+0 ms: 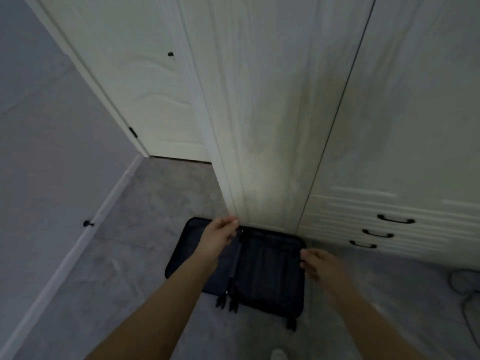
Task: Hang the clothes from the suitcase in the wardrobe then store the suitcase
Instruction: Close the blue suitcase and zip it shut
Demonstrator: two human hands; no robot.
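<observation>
From my head camera, the black suitcase (pixel 249 266) lies open flat on the grey floor (pixel 124 268), its far edge touching the foot of the white wardrobe (pixel 272 126). Both halves look dark and, as far as I can tell in this dim, blurred picture, bare of clothes, so I judge I'm at the closing step before storing it.

My left hand (pixel 220 235) reaches over the hinge line at the far edge, fingers loosely curled; whether they pinch the lining or zip there I cannot tell. My right hand (pixel 318 263) hovers just beside the right half's outer edge, fingers relaxed and spread, holding nothing.

To do this well, I'd take the outer rim of one half, fold it over the other squarely, and keep lining and straps tucked in so the zip runs free. The wardrobe door is right against the case, so I'd pull the case clear first.

Counting: one suitcase, two halves; its wheels (pixel 228 304) show at the near edge, at least three. Three black drawer handles (pixel 378 233) on the right. One doorstop (pixel 88 224) on the skirting, one cable (pixel 467 297) on the floor.
</observation>
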